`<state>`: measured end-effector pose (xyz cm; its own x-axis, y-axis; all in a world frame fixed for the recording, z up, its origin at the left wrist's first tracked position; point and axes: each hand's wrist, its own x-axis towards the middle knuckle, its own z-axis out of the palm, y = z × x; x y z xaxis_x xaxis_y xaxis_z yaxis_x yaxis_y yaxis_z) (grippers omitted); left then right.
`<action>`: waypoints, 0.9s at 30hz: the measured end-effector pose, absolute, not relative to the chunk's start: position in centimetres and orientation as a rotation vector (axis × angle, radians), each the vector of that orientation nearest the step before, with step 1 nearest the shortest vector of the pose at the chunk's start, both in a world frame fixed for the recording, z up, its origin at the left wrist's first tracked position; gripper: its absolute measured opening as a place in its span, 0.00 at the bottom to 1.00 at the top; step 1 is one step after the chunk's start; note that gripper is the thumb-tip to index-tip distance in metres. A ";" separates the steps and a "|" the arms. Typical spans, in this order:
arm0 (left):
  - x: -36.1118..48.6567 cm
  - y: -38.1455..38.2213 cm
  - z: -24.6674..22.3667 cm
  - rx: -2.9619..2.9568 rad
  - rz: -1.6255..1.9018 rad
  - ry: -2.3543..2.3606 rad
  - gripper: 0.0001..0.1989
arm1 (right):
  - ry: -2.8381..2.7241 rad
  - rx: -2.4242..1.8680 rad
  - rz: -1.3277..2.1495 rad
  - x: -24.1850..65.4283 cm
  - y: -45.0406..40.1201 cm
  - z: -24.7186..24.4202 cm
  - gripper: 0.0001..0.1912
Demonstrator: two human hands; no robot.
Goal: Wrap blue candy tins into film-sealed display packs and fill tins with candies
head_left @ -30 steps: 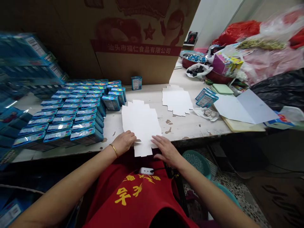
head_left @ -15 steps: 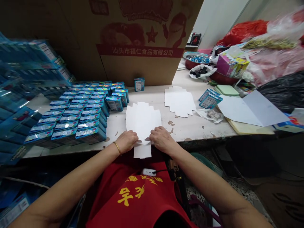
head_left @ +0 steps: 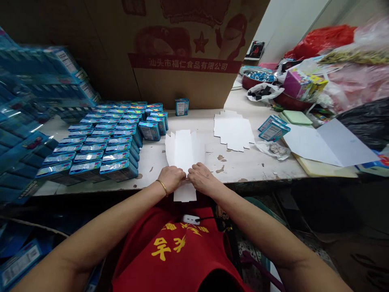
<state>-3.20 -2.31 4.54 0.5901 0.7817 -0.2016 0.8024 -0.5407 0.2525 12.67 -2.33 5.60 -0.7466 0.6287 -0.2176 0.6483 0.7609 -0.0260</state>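
A white die-cut card [head_left: 183,152] lies at the table's front edge, its left and right sides raised and its narrow end hanging toward my red apron. My left hand [head_left: 172,178] pinches the card's left side near that end. Close against it, my right hand [head_left: 201,177] grips the right side, fingertips almost touching the left ones. A second flat white card [head_left: 233,130] rests farther right. Left of my hands stand rows of small blue boxes [head_left: 117,148]. One blue box [head_left: 181,107] stands alone behind the card.
A big cardboard box [head_left: 182,87] rises at the back. Wrapped blue packs [head_left: 63,61] are piled at the far left. On the right are two blue boxes [head_left: 273,127], a folded white sheet [head_left: 331,142], a bowl [head_left: 258,77] and plastic bags [head_left: 319,42].
Both hands have moved inward until their fingertips nearly meet. The card's sides have folded up from nearly flat. The view has shifted slightly.
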 end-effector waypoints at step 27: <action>-5.1 0.9 6.7 2.177 -0.125 0.784 0.16 | 2.906 2.271 -0.843 11.9 -7.8 1.9 0.39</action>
